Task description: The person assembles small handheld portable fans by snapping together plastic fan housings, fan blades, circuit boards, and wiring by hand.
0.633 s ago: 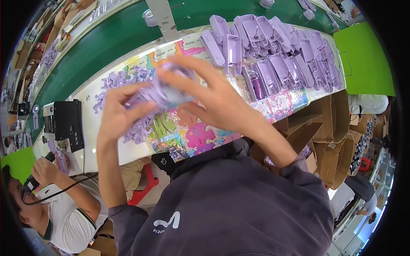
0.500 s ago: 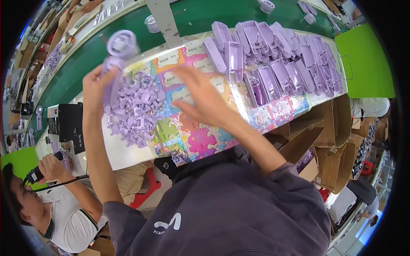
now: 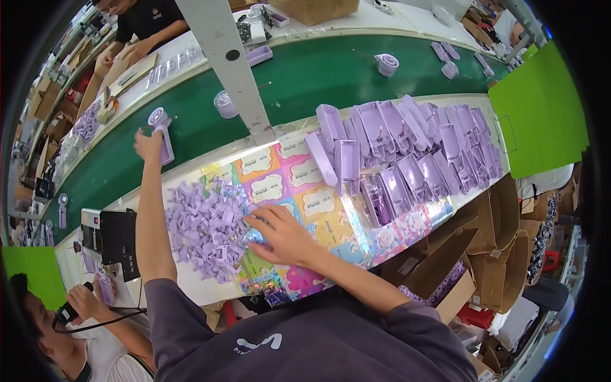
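Note:
A light purple handheld fan (image 3: pixel 166 148) with a round head lies on the green conveyor belt (image 3: pixel 305 79). Close against its left side is my left hand (image 3: pixel 147 146), fingers apart, arm stretched far out; whether it still touches the fan is hard to tell. My right hand (image 3: pixel 280 235) is at the right edge of a heap of small purple plastic parts (image 3: pixel 203 223). Its fingers are bent and spread, with a gap between thumb and forefinger. I see nothing held in it. Colourful printed sheets (image 3: pixel 318 204) lie beneath that hand.
Rows of purple fan housings (image 3: pixel 414 175) cover the table's right side. A metal post (image 3: pixel 232 63) rises by the belt. Cardboard boxes (image 3: pixel 503 229) stand at right, a black machine (image 3: pixel 118 235) at left. One co-worker (image 3: pixel 83 331) sits at left, another (image 3: pixel 149 32) across the belt.
My left hand has carried the fan forward from over the table, and the fan now lies on the belt. My right hand has come down to the heap's edge. The view has tilted upward.

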The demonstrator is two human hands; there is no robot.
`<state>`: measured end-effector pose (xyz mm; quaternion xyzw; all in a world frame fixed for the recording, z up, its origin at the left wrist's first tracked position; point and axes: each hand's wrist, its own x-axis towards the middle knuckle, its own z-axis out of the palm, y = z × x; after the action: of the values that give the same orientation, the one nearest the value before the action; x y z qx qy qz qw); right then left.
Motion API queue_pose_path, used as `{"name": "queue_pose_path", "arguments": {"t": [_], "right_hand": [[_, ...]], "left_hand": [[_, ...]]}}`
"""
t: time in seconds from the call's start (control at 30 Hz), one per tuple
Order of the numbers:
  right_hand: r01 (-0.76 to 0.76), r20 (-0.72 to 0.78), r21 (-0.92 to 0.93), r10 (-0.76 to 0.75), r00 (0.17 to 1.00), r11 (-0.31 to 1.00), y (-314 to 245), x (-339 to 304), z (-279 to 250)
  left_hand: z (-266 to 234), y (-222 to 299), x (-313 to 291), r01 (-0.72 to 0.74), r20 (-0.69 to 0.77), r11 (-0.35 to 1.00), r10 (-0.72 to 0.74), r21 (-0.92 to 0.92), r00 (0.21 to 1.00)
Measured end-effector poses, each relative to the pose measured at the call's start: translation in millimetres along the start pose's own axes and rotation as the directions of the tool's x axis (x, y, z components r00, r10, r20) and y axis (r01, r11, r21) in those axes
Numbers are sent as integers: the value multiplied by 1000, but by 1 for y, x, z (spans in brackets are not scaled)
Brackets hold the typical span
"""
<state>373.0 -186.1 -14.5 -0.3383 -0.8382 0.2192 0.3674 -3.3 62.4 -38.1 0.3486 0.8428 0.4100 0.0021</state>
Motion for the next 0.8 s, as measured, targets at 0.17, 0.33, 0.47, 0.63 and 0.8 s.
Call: {"name": "queue_pose_path", "arguments": {"t": [0.17, 0.33, 0.47, 0.63, 0.8], "right_hand": [[-42, -196, 11, 43, 980, 999, 1, 1, -3], [-116, -302, 29, 119, 946, 993, 5, 2, 10], [-167, -372, 93, 190, 909, 981, 7, 1, 6], [-257, -390, 228, 330, 860, 939, 11, -1, 0], [-342, -305, 431, 491, 816, 835, 22, -9, -5]], "left_hand": [[-9, 93, -45, -756, -20, 644, 760, -117, 650], [43, 106, -84, -835, 296, 425, 896, -351, 331], [31, 119, -100, -810, 529, 568, 737, -147, 421], [-56, 127, -118, 132, 707, 829, 368, -544, 604], [-149, 94, -188, 279, 642, 649, 426, -708, 638]]}}
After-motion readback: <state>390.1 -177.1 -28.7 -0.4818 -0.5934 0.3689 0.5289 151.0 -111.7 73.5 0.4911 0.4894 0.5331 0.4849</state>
